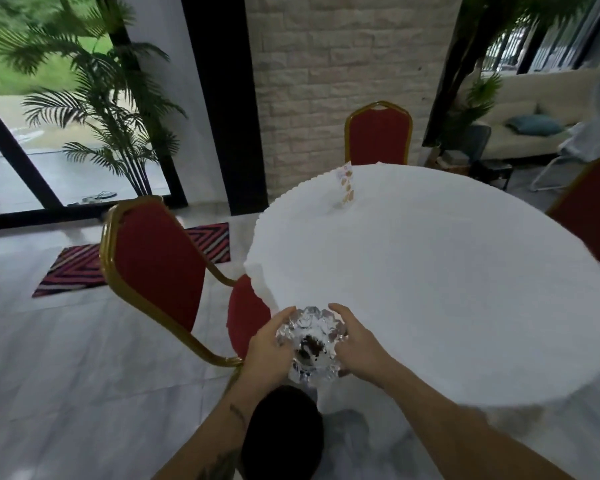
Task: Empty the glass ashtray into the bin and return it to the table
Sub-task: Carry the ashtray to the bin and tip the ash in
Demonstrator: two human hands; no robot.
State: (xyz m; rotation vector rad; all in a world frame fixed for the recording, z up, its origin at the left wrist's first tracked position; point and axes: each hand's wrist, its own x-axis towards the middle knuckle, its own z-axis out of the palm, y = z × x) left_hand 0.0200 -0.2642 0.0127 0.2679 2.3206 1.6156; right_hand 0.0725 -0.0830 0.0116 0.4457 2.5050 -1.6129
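Glass ashtray (310, 344), holding dark ash, is clasped between left hand (269, 348) and right hand (355, 342).

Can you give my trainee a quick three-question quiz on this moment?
1. True or false: both hands hold the glass ashtray.
2. What lies in its middle?
3. Beside the left hand stands: A) a red chair B) a stool C) a trolley.

Key: 1 true, the right hand grips the other side. 2 dark ash or debris. 3 A.
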